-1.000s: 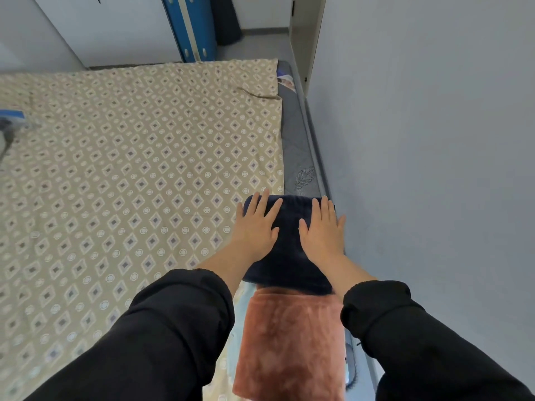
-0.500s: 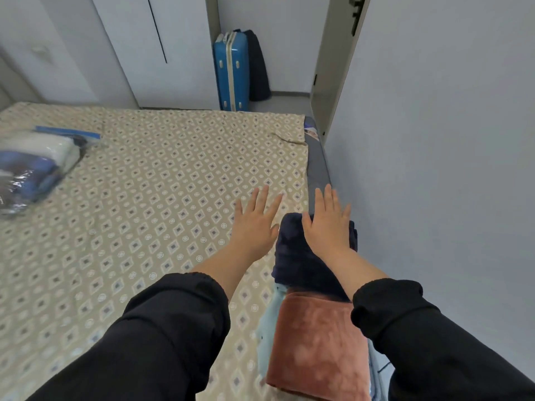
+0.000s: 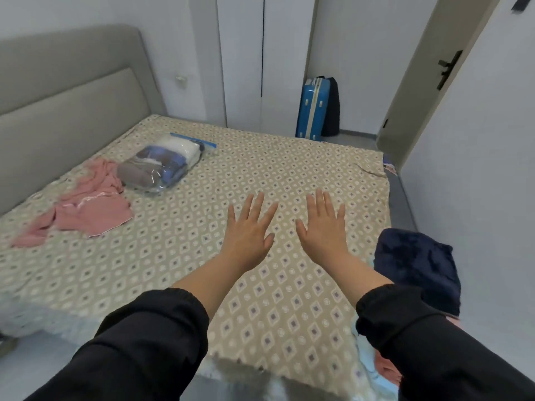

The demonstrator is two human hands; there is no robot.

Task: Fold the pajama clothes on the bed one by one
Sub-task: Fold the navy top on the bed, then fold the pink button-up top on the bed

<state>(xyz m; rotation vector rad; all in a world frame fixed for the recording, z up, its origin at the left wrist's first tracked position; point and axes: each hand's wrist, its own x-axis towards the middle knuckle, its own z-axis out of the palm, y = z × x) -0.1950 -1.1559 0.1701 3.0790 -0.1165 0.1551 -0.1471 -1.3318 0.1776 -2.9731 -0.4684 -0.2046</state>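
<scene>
Left hand [image 3: 249, 230]: flat, palm down, fingers straight and spread, holding nothing; over the bed cover, cannot tell if it touches.
Right hand [image 3: 324, 230]: same pose, fingers straight and slightly spread, nothing held; just beside the left hand, the two apart.
Sleeves: black, elastic cuffs pushed up the forearms.
Pink pajama garment [image 3: 86, 209]: unfolded and crumpled, on the left part of the bed near the headboard [image 3: 72, 96]; well apart from both hands.
Navy fleece garment [image 3: 417, 267]: folded bundle at the right edge of the bed, right of the right forearm, not touched by either hand.
Below the navy bundle: bits of light-blue [image 3: 362, 342] and pinkish fabric show past the right sleeve; mostly hidden, cannot tell what they are.
Bed cover [image 3: 173, 270]: beige, diamond print, lying flat.
Clear zip bag [image 3: 162, 166]: packed with folded clothes, on the bed touching the pink garment's far side.
Blue suitcase [image 3: 312, 108]: upright on the floor past the bed, by the white wardrobe doors [image 3: 260, 53].
Door [image 3: 419, 82]: right side, black handle.
</scene>
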